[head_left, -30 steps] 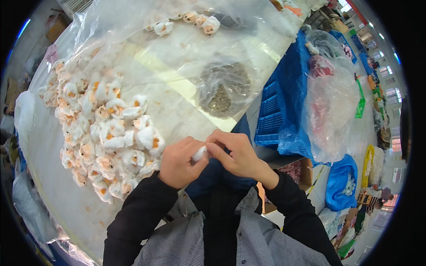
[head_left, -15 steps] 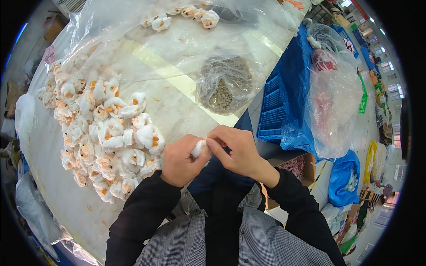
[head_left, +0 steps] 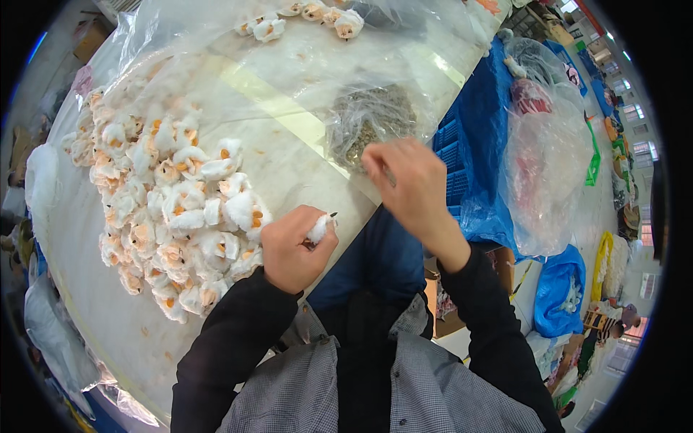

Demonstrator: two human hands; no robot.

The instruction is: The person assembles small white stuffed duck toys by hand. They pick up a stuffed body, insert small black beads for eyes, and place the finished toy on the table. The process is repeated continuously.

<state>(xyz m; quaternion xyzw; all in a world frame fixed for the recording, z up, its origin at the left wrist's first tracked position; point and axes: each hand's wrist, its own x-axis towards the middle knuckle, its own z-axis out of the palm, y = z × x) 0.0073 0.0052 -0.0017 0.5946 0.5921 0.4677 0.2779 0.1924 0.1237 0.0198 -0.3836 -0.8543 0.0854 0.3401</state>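
Note:
Held in my left hand (head_left: 296, 249), near the table's front edge, is a small white plush piece (head_left: 318, 229). A thin dark tip pokes out of its top; the fingers hide the rest. My right hand (head_left: 410, 184) is bent over the near side of a clear plastic bag (head_left: 339, 130) of small grey-green pieces (head_left: 361, 141). Motion smears its fingertips, so whether they pinch anything is unclear. Left of my left hand lies a big heap of white and peach plush heads (head_left: 173, 209) with orange beak-like parts.
Several more plush heads (head_left: 349, 24) lie at the table's far side under clear plastic sheeting (head_left: 195, 36). Right of the table stands a blue crate (head_left: 449, 155) with blue sheeting and a large clear bag (head_left: 545, 159). A blue bag (head_left: 561, 296) sits on the floor.
My right hand has left the plush piece and moved up and right to the bag of small pieces. My left hand keeps the plush piece, its dark tip now showing.

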